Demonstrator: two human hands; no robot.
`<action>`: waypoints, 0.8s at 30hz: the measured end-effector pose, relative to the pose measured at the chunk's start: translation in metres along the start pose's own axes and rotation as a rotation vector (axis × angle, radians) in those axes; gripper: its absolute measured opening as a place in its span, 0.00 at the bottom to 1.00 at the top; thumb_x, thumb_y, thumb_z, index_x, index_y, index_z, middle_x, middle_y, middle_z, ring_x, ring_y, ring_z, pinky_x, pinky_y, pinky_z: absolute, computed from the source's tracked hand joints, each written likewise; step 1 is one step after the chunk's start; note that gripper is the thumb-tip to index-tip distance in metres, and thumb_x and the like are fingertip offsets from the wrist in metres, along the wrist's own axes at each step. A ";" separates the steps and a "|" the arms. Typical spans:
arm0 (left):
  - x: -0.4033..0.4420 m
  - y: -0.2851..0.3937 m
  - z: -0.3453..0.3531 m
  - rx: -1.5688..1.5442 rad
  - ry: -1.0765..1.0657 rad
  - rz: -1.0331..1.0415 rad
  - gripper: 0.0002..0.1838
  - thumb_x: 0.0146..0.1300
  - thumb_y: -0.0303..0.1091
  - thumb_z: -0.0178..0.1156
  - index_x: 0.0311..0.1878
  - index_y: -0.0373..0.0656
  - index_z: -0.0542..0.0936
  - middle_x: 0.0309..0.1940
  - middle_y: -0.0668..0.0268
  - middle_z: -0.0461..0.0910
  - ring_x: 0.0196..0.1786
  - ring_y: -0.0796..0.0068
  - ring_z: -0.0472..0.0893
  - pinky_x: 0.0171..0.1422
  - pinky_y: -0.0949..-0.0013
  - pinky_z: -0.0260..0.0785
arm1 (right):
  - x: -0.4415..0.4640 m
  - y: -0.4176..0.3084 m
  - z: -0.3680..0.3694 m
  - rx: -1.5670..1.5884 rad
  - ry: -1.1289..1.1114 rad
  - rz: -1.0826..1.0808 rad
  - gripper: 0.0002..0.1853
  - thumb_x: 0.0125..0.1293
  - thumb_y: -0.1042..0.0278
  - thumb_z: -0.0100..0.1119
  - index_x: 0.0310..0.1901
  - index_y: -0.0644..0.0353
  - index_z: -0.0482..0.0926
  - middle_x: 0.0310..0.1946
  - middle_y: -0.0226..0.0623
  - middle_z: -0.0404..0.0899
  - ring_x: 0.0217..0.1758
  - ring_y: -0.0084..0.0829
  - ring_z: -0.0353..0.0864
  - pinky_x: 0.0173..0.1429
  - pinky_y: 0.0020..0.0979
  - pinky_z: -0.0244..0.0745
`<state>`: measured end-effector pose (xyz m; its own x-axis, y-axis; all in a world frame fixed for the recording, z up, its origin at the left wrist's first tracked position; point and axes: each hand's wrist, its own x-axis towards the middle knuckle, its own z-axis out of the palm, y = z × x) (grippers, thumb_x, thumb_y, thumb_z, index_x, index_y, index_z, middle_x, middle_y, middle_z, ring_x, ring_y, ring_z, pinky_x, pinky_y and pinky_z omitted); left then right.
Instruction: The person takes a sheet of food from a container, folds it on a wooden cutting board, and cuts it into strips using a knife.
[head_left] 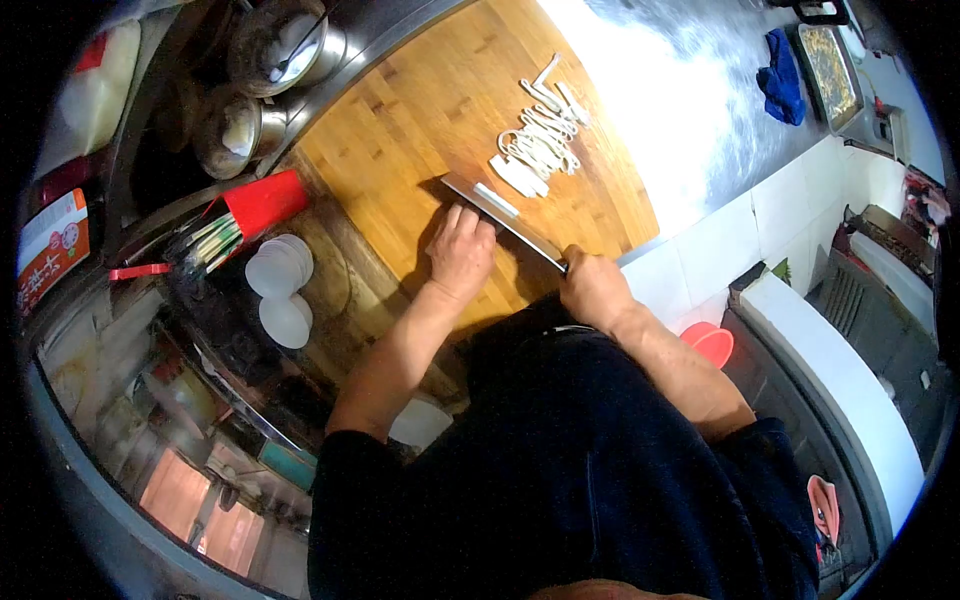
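Note:
My right hand (597, 288) is wrapped round the handle of a cleaver (530, 241), whose blade slants across the wooden cutting board (400, 110). Just on the near side of the blade, my left hand (464, 252) has its fingers curled down close to the metal. Whatever those fingers press on is hidden. A short white strip (496, 200) lies along the far side of the blade. Farther out on the board is a loose heap of thin white strips (540, 140), some curled and some straight; I cannot tell what food they are.
Metal pots (285, 50) stand at the upper left. Nearer are a red container (262, 203) with sticks in it and white round lids or bowls (285, 290). A shiny steel counter (660, 100) adjoins the board, with a blue cloth (780, 80) and a tray (829, 76) beyond.

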<state>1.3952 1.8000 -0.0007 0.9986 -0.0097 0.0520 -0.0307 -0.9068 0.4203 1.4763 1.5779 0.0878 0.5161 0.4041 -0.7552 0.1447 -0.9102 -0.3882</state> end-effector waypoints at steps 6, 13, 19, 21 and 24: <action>0.006 -0.001 0.003 -0.011 0.094 0.024 0.06 0.63 0.28 0.64 0.36 0.35 0.86 0.46 0.51 0.81 0.53 0.46 0.81 0.60 0.49 0.80 | 0.032 -0.026 -0.001 0.015 0.017 -0.048 0.11 0.66 0.72 0.61 0.48 0.67 0.81 0.37 0.65 0.88 0.45 0.64 0.90 0.54 0.56 0.85; -0.004 0.003 0.004 -0.023 -0.083 -0.097 0.09 0.65 0.29 0.64 0.43 0.35 0.87 0.56 0.51 0.82 0.66 0.48 0.80 0.68 0.51 0.78 | 0.059 -0.045 0.008 0.018 0.087 -0.101 0.13 0.67 0.69 0.65 0.51 0.65 0.81 0.36 0.65 0.88 0.43 0.63 0.90 0.52 0.56 0.85; -0.002 0.002 -0.013 -0.031 0.043 -0.014 0.15 0.68 0.28 0.63 0.55 0.35 0.85 0.59 0.55 0.83 0.69 0.50 0.79 0.73 0.53 0.76 | 0.032 -0.022 -0.017 0.064 0.302 -0.113 0.12 0.68 0.68 0.69 0.48 0.65 0.82 0.35 0.64 0.87 0.41 0.64 0.89 0.50 0.57 0.85; -0.001 0.001 -0.009 -0.015 0.075 0.014 0.11 0.67 0.27 0.63 0.49 0.35 0.86 0.55 0.54 0.82 0.66 0.50 0.80 0.70 0.53 0.77 | 0.019 -0.017 -0.017 0.060 0.299 -0.138 0.12 0.68 0.67 0.70 0.46 0.65 0.82 0.33 0.64 0.86 0.39 0.63 0.89 0.47 0.57 0.85; -0.005 -0.002 -0.010 0.024 -0.072 -0.017 0.06 0.64 0.27 0.64 0.41 0.36 0.84 0.48 0.53 0.81 0.59 0.50 0.81 0.65 0.51 0.79 | 0.006 -0.007 -0.002 0.011 0.201 -0.143 0.11 0.69 0.67 0.69 0.46 0.65 0.83 0.32 0.63 0.86 0.38 0.63 0.89 0.46 0.57 0.85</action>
<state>1.3896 1.8055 0.0070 0.9995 -0.0240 -0.0207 -0.0137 -0.9168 0.3991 1.4798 1.5861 0.0869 0.6487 0.5015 -0.5724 0.2197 -0.8435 -0.4901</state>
